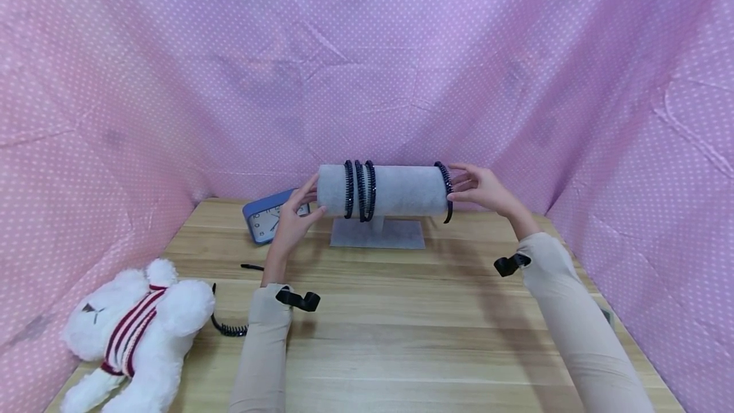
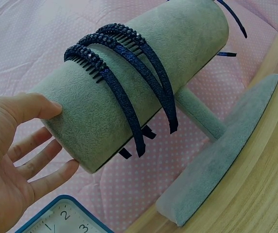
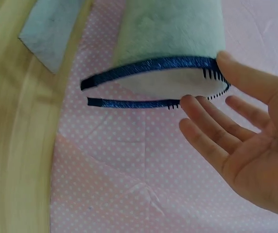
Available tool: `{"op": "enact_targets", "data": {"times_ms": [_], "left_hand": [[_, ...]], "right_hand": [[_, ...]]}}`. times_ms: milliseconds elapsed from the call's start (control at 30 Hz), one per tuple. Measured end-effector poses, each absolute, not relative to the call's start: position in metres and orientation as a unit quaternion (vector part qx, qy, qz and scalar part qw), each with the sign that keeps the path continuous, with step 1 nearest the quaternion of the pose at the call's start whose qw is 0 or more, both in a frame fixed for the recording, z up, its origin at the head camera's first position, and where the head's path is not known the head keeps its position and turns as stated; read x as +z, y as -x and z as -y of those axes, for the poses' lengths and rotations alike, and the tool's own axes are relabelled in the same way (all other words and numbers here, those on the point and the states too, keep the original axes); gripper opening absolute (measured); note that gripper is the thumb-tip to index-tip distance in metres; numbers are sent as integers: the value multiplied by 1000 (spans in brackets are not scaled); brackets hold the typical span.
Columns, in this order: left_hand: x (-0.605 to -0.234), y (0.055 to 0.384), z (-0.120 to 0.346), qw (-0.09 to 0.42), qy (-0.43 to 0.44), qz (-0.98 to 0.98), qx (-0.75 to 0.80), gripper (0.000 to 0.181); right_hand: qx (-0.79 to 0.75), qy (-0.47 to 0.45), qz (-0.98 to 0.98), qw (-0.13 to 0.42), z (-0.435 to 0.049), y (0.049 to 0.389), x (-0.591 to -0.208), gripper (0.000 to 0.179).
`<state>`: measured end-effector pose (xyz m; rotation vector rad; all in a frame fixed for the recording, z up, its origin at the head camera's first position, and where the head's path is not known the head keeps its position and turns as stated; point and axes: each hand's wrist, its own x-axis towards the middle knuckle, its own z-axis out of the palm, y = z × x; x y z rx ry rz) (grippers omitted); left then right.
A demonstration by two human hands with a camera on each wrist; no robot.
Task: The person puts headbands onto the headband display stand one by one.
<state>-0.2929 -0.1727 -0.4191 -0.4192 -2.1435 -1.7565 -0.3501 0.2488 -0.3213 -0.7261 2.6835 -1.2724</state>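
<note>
A grey velvet headband stand (image 1: pixel 401 190) has a horizontal roll on a post and flat base. Three dark blue beaded headbands with comb teeth sit on its left half, one headband (image 2: pixel 129 109) nearest the left end. My left hand (image 1: pixel 295 222) holds that end, its thumb on the roll's surface and the fingers spread at the rim. Another headband (image 3: pixel 144 68) is at the right end, partly past the rim. My right hand (image 1: pixel 484 191) holds this one between thumb and fingertips, near its toothed top; its two free ends point away from the palm.
A blue clock (image 1: pixel 266 222) stands behind my left hand. On the wooden table (image 1: pixel 390 336) at left lie a white plush toy (image 1: pixel 163 330) in a striped top and another dark headband (image 1: pixel 231 330), partly hidden by my left arm. Pink dotted cloth (image 1: pixel 367 69) surrounds the table.
</note>
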Motion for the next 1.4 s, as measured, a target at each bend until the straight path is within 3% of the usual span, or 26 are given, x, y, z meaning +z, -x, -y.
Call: {"op": "enact_targets", "data": {"times_ms": [200, 500, 700, 867, 1133, 1400], "left_hand": [[-421, 293, 173, 169, 156, 747, -624, 68], [-415, 289, 171, 164, 147, 754, -619, 68], [-401, 276, 167, 164, 152, 755, -617, 68], [-414, 287, 170, 172, 152, 756, -613, 69], [-422, 294, 174, 178, 154, 754, -613, 68], [-423, 294, 174, 178, 154, 755, -612, 69]], "right_hand": [[-413, 265, -867, 85, -252, 361, -315, 85], [-402, 269, -869, 104, -251, 368, -314, 85], [-414, 266, -865, 94, -248, 368, -316, 85], [-424, 266, -861, 85, -247, 365, -319, 84], [-416, 279, -864, 58, -247, 363, -322, 62], [-416, 282, -864, 35, -242, 363, -319, 58]]}}
